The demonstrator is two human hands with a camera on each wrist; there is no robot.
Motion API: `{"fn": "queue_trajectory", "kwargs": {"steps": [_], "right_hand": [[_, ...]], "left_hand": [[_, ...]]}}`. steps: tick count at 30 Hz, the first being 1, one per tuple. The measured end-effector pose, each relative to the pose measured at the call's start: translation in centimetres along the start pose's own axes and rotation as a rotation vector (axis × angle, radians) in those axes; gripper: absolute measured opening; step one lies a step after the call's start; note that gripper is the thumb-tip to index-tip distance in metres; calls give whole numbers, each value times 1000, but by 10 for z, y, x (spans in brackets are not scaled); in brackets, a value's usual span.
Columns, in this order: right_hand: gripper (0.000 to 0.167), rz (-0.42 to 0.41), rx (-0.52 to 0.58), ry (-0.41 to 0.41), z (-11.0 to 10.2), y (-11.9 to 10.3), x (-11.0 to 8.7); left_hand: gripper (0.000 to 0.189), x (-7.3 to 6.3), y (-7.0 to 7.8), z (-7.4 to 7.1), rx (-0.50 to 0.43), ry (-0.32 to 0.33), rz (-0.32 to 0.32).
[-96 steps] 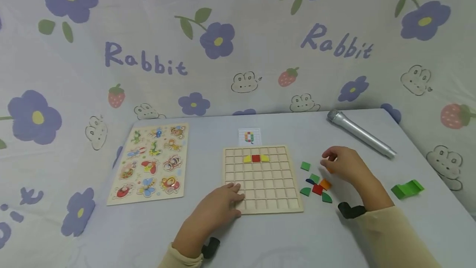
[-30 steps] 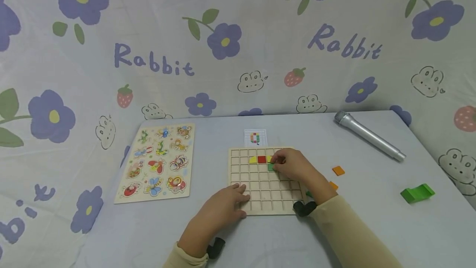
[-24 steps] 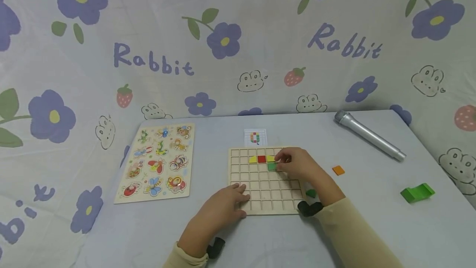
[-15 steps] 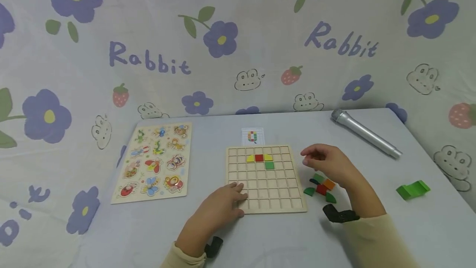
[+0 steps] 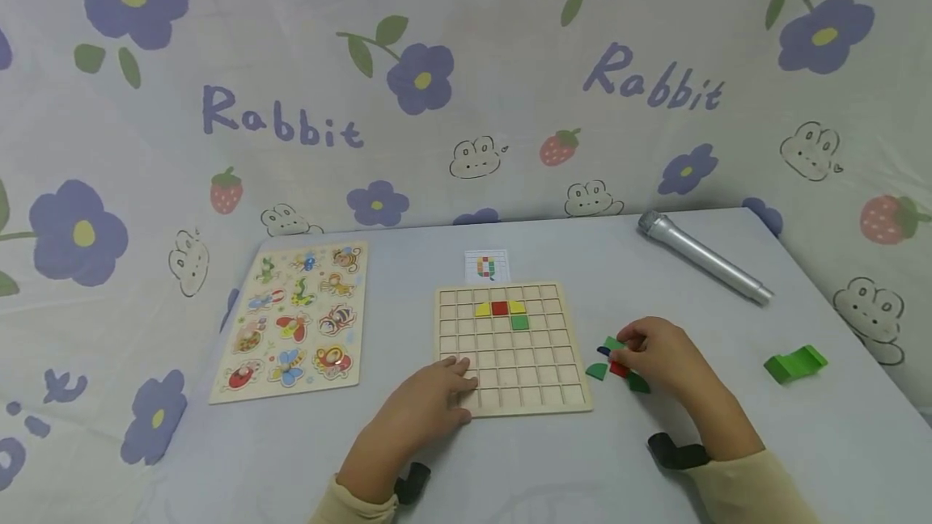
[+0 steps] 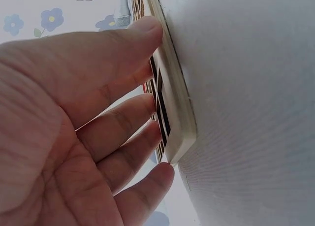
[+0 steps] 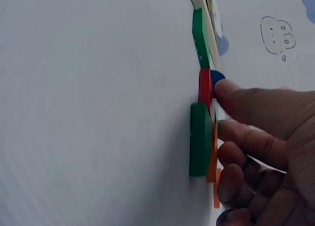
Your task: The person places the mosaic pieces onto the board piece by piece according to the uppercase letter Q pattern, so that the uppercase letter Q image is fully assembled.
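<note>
A wooden grid board (image 5: 510, 358) lies in the middle of the table. It bears a red square tile (image 5: 499, 309) between two yellow pieces, with a green square tile (image 5: 519, 322) below the right one. My left hand (image 5: 425, 403) rests its fingers on the board's near left corner, the thumb at its front edge in the left wrist view. Over the loose tiles right of the board, my right hand (image 5: 666, 356) has thumb and index fingertips slightly apart, close to a red tile (image 7: 204, 85), a blue piece (image 7: 216, 77) and orange tiles (image 7: 212, 154).
Loose green quarter-round pieces (image 5: 596, 371) lie beside the board. A small pattern card (image 5: 485, 266) stands behind it. An insect picture board (image 5: 294, 322) is at the left, a silver microphone (image 5: 705, 257) at the back right, and a green wavy block (image 5: 795, 364) far right.
The right hand carried the green square tile onto the board, let it go below the right yellow piece, then moved back right and down to the loose tiles. The left hand stayed on the board.
</note>
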State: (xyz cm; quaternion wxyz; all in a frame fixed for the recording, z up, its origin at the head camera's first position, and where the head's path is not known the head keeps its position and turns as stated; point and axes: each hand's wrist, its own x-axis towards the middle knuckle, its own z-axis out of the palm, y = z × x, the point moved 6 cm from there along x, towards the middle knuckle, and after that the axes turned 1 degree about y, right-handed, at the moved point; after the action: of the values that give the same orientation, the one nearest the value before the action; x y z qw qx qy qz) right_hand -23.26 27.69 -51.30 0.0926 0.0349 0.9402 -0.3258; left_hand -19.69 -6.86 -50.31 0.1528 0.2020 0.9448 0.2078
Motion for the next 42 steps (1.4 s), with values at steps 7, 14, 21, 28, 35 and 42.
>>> {"fn": "queue_trajectory", "kwargs": {"steps": [7, 14, 21, 28, 35, 42], "right_hand": [[27, 6, -20, 7, 7, 0, 4], [21, -2, 1, 6, 7, -9, 1], [12, -87, 42, 15, 9, -39, 9], [9, -193, 105, -32, 34, -92, 32], [4, -204, 104, -59, 60, -109, 49], [3, -181, 60, -82, 67, -112, 50]], "left_hand": [[50, 0, -3, 2, -7, -4, -20], [49, 1, -5, 2, -3, 3, -21], [49, 0, -6, 1, 6, 8, -22], [50, 1, -8, 2, 5, -2, -13], [51, 6, -7, 5, 8, -13, -14], [50, 4, -7, 3, 5, -5, -11]]}}
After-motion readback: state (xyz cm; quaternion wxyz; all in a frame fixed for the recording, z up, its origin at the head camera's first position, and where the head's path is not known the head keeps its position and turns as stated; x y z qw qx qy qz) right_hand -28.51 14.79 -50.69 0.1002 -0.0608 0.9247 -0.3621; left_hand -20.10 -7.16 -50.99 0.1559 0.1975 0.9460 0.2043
